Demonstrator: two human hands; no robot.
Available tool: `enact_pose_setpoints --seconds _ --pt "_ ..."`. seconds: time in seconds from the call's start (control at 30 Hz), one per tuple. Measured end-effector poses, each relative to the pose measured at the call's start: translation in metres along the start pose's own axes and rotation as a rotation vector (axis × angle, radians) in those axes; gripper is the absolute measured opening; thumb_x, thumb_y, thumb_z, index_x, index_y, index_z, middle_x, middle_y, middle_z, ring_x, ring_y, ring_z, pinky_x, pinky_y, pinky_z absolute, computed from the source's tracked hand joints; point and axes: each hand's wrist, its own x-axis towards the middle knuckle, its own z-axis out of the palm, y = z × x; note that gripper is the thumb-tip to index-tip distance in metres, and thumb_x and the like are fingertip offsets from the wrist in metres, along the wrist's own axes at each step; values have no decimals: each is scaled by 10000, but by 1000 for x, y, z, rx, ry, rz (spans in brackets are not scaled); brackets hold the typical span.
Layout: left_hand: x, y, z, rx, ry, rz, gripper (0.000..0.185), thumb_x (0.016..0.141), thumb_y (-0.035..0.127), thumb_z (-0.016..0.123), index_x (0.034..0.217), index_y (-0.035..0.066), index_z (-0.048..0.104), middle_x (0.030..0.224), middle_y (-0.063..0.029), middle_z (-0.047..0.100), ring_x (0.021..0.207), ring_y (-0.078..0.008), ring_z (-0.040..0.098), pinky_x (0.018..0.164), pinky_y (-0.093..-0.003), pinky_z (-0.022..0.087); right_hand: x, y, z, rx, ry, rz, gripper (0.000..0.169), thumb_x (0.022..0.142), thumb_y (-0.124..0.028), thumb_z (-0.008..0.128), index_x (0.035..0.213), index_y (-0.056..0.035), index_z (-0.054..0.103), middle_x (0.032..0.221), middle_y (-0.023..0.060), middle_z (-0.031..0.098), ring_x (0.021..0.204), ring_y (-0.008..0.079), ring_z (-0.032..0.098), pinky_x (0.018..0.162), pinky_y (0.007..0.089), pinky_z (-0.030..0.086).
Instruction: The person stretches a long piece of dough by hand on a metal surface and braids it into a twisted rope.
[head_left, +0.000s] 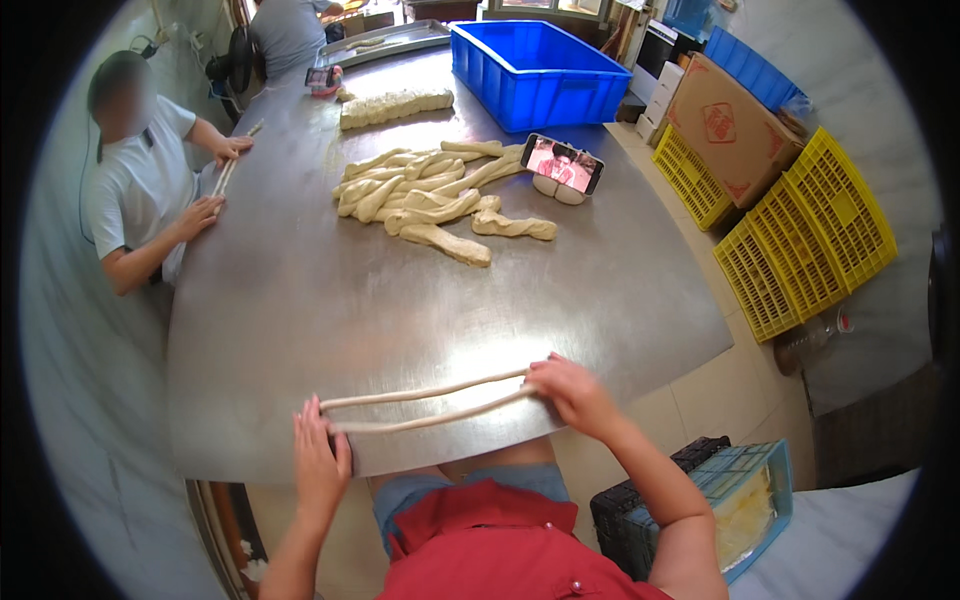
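Note:
Two thin, pale dough strands (442, 418) run side by side across the near edge of a metal worktable (300, 322). My left hand (321, 450) covers their left ends, its fingers stretched out and its thumb toward me. At the right ends my right hand (568, 394) curls over both strands, close to the table's edge. Between my hands the strands lie slightly apart and bowed. Hidden under my fingers, the ends cannot be made out. Farther up the table lies a pile of thick dough strips (412, 184), with a few loose pieces on its near side.
A phone on a stand (562, 166) sits right of the pile, before a blue plastic crate (555, 94). Behind lies a scored dough slab (396, 109). At left a co-worker (142, 180) handles a dough strand. Yellow crates (810, 232) and a cardboard box (724, 127) stand right.

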Motion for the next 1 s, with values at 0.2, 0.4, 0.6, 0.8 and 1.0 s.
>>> enact_pose_setpoints --seconds 0.2,0.4,0.6,0.8,1.0 --pt "87 -21 9 191 -47 74 502 989 155 494 1435 -55 392 1548 -271 341 1468 -411 277 1223 -547 179 56 5 27 -281 96 1 296 907 -124 623 1195 -61 657 1172 144 610 1097 325 581 951 456 463" --pt "-10 10 -1 45 -139 199 632 910 201 596 1430 -79 372 1521 -340 337 1448 -481 290 1206 -591 178 -14 -11 5 -281 -97 -202 349 904 -204 679 1220 -58 650 1296 137 629 1236 324 571 1133 533 372" --pt "75 -20 23 37 28 -40 438 960 137 538 1331 -77 447 1504 -264 412 1390 -464 392 1183 -568 261 52 -4 6 -128 199 142 200 888 -130 664 1073 -63 701 916 112 634 863 350 612 808 435 503" --pt "47 14 0 227 -126 271 499 961 142 534 1388 -88 415 1505 -304 385 1412 -466 359 1186 -567 254 14 -10 20 -325 -76 -95 443 923 -214 645 1324 -36 583 1479 196 476 1360 363 455 1137 470 356" --pt "15 -1 17 -28 -41 2 545 983 169 508 1451 -67 362 1537 -280 355 1436 -467 325 1193 -568 243 11 -3 7 -116 36 61 220 899 -160 656 1093 -63 694 1090 72 665 1035 315 617 956 449 449"
